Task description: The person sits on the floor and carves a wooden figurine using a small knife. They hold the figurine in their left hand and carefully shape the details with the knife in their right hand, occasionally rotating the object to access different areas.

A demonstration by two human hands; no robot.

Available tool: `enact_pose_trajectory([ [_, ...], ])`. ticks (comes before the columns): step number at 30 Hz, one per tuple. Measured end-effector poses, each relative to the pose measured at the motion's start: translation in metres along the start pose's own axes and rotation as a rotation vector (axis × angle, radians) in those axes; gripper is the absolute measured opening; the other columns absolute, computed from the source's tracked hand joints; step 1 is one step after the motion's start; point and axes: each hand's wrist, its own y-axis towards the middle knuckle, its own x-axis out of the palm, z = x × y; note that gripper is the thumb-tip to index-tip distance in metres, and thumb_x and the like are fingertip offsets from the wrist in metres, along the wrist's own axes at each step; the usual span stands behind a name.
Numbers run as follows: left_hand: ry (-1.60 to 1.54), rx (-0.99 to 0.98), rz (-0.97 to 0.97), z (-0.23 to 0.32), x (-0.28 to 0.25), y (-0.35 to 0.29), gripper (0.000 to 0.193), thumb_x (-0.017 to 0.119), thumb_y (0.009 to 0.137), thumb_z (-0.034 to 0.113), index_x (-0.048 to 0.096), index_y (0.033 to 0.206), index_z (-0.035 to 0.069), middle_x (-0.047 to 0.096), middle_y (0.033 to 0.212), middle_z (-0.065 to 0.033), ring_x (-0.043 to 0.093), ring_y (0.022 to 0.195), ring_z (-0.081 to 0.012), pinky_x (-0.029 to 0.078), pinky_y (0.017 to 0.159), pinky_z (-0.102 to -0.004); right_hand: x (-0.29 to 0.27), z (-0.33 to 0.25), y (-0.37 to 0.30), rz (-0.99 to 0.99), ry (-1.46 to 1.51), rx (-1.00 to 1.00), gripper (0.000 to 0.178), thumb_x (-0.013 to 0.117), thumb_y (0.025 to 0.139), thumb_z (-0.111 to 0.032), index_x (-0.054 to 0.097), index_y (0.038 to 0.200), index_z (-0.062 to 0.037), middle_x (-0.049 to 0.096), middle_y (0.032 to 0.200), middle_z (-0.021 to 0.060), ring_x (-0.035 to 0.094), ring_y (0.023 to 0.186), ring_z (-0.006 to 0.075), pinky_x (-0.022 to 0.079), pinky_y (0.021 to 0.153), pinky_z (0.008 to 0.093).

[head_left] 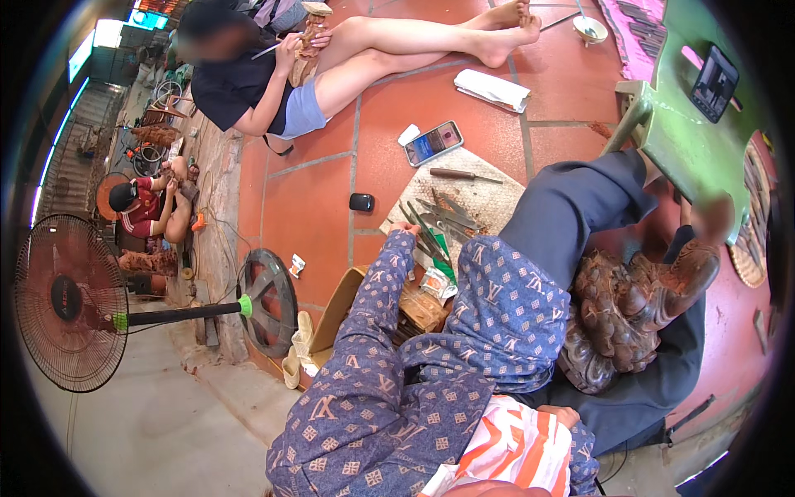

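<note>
My left hand (405,227) reaches out to a bunch of carving tools (447,217) on a pale textured mat (489,176). Its fingers are bent together at the near end of the bunch; what they hold is too small to make out. A chisel with a brown handle (452,174) lies apart on the mat. By my lap rests my right hand (561,415), partly covered by the sleeve, its fingers mostly hidden. A dark brown wood carving (613,311) with rounded, knobbly forms lies between my legs, apart from both hands.
Beside my left forearm stands an open cardboard box (338,311) next to wooden blocks (424,306). A phone (434,143) lies beyond the mat. A green chair (691,153) bears another phone (715,84). At left is a standing fan (70,302). Two other people sit working, one (240,79) nearby.
</note>
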Motion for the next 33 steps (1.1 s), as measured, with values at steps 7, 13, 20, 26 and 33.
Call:
enact_pose_trajectory([
  [7,-0.016,0.015,0.103,-0.011,-0.033,0.011,0.024,0.066,0.082,0.022,0.066,0.09,-0.001,0.068,0.068,-0.0111,0.057,0.048,-0.0135,0.047,0.046,-0.0283,-0.002,-0.001,-0.003,0.014,0.02,0.006,0.02,0.07,0.073,-0.027,0.067,0.076,-0.0074,0.063,0.065,0.0105,0.062,0.057,0.0268,0.048,0.054,0.0362],
  [13,-0.084,-0.098,-0.011,0.001,-0.029,-0.008,0.025,0.066,0.081,0.023,0.065,0.091,0.0,0.069,0.073,-0.0103,0.058,0.05,-0.013,0.049,0.048,-0.0277,-0.003,-0.002,0.006,0.001,0.009,0.007,0.019,0.071,0.073,-0.025,0.067,0.076,-0.0068,0.062,0.064,0.0102,0.061,0.055,0.0255,0.047,0.053,0.0352],
  [20,0.004,0.031,0.071,-0.004,-0.028,-0.008,0.026,0.068,0.08,0.024,0.067,0.09,0.0,0.068,0.07,-0.0113,0.059,0.051,-0.014,0.048,0.048,-0.0288,0.004,0.004,-0.001,0.077,0.149,0.049,0.019,0.072,0.072,-0.024,0.066,0.076,-0.0062,0.062,0.064,0.0098,0.061,0.053,0.0239,0.047,0.052,0.034],
  [26,-0.157,-0.027,0.19,-0.004,-0.102,-0.002,0.024,0.067,0.084,0.023,0.063,0.09,0.0,0.067,0.073,-0.0107,0.061,0.056,-0.014,0.053,0.052,-0.028,0.002,-0.024,0.006,0.544,0.307,-0.016,0.016,0.075,0.069,-0.012,0.063,0.071,-0.0014,0.052,0.056,0.005,0.047,0.046,0.0102,0.035,0.043,0.0259],
  [33,-0.281,0.004,0.037,0.005,-0.089,-0.018,0.025,0.068,0.083,0.018,0.064,0.095,-0.004,0.067,0.075,-0.0135,0.063,0.059,-0.0144,0.055,0.053,-0.029,-0.038,-0.025,0.023,1.053,0.26,-0.103,0.008,0.056,0.079,0.002,0.054,0.072,0.0026,0.05,0.061,0.0101,0.044,0.054,0.0174,0.033,0.05,0.0295],
])
